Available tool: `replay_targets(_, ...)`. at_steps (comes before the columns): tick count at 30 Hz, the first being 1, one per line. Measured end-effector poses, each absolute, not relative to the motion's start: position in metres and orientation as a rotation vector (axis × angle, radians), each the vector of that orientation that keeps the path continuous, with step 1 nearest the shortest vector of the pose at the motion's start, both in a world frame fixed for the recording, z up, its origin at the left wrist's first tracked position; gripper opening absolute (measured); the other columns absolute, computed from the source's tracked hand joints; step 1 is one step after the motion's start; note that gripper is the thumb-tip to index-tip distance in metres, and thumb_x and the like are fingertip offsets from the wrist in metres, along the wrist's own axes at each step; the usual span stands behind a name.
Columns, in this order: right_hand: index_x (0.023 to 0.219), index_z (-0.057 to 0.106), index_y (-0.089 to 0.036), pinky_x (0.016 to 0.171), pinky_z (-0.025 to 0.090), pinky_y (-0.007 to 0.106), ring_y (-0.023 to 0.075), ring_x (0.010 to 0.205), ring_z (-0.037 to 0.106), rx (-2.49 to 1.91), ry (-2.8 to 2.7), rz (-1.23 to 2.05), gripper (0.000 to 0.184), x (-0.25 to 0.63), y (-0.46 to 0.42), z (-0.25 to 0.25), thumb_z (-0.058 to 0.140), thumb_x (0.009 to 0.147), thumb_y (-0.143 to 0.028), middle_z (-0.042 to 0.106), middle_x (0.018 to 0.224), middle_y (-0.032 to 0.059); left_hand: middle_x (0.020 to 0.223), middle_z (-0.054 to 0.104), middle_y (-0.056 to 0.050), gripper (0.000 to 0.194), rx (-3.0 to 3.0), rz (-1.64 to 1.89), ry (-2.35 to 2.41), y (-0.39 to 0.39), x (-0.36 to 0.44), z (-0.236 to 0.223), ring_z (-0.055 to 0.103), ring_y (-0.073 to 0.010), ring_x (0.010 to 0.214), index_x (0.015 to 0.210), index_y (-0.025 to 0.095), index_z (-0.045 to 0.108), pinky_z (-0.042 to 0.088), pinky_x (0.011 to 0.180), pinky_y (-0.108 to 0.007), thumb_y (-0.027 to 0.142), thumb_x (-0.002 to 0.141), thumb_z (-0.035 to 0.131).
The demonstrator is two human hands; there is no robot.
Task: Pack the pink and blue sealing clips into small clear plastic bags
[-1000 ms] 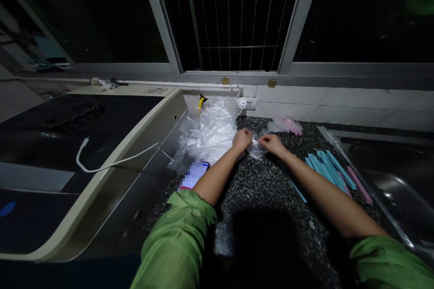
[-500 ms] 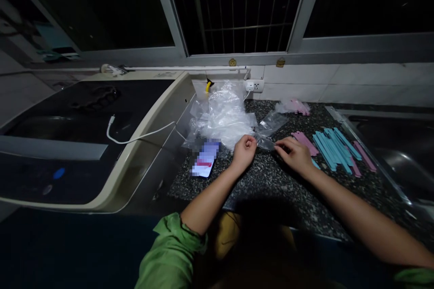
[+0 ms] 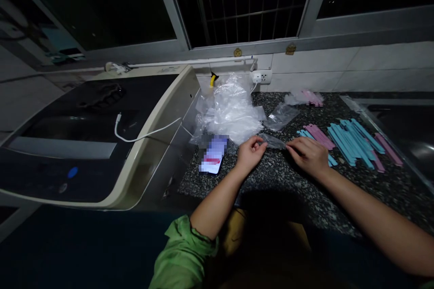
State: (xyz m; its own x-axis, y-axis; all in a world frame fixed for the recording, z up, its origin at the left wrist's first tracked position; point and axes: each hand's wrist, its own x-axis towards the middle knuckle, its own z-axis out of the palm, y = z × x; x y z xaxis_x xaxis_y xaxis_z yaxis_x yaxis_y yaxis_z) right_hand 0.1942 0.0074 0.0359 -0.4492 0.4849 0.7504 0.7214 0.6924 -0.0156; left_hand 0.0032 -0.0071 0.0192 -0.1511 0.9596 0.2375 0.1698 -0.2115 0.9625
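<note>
My left hand (image 3: 250, 152) and my right hand (image 3: 308, 155) lie on the dark speckled counter (image 3: 271, 180). Both pinch the ends of a small clear plastic bag (image 3: 273, 141) stretched between them. Behind the left hand rises a heap of clear plastic bags (image 3: 230, 108). Another loose clear bag (image 3: 280, 116) lies just beyond the held one. Blue strips (image 3: 349, 142) and pink strips (image 3: 318, 135) lie in a spread right of my right hand.
A phone (image 3: 214, 159) lies on the counter left of my left hand. A washing machine (image 3: 84, 131) with a white cable (image 3: 145, 133) on its lid stands at left. A wall socket (image 3: 261, 76), more pink strips (image 3: 310, 97) and a metal sink (image 3: 403, 131) are also there.
The view has tilted and shifted, so the counter sits higher in frame. Both hands drew back toward me with the small clear bag, which now lies stretched between them.
</note>
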Motion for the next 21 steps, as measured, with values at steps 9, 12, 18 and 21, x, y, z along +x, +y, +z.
replay_targets(9, 0.079, 0.066, -0.018, 0.060, 0.039, 0.027, 0.0151, 0.067, 0.056, -0.880, -2.158, -0.574, 0.009, 0.195, 0.007, 0.037, 0.058, 0.081, -0.022, 0.067, 0.073, 0.0035, 0.077, 0.070, -0.005, 0.012, 1.614, 1.531, 1.347, -0.002, -0.004, 0.014, 0.061, -0.0148, 0.072, 0.073, 0.018, 0.070, 0.046, 0.071, -0.027, 0.021, 0.073, 0.058)
replay_targets(12, 0.078, 0.066, -0.019, 0.060, 0.039, 0.027, 0.0149, 0.067, 0.055, -0.886, -2.158, -0.606, 0.008, 0.197, 0.008, 0.038, 0.059, 0.080, -0.022, 0.067, 0.073, 0.0026, 0.074, 0.070, -0.004, 0.010, 1.503, 1.535, 1.336, -0.002, -0.003, 0.017, 0.060, -0.0140, 0.068, 0.072, 0.017, 0.071, 0.047, 0.069, -0.027, 0.019, 0.070, 0.061)
replay_targets(18, 0.078, 0.066, -0.018, 0.059, 0.036, 0.027, 0.0148, 0.066, 0.053, -0.845, -2.171, -0.656, 0.008, 0.197, 0.006, 0.040, 0.059, 0.080, -0.021, 0.066, 0.072, 0.0036, 0.061, 0.065, 0.000, 0.011, 1.292, 1.513, 1.329, -0.003, -0.002, 0.023, 0.053, -0.0104, 0.055, 0.070, 0.016, 0.070, 0.043, 0.057, -0.023, 0.024, 0.064, 0.066)
replay_targets(21, 0.079, 0.066, -0.018, 0.058, 0.034, 0.027, 0.0147, 0.066, 0.052, -0.836, -2.179, -0.668, 0.008, 0.196, 0.005, 0.040, 0.058, 0.080, -0.020, 0.066, 0.073, 0.0036, 0.062, 0.065, -0.001, 0.010, 1.267, 1.556, 1.324, -0.003, -0.002, 0.025, 0.055, -0.0114, 0.059, 0.064, 0.016, 0.069, 0.044, 0.060, -0.024, 0.024, 0.066, 0.063)
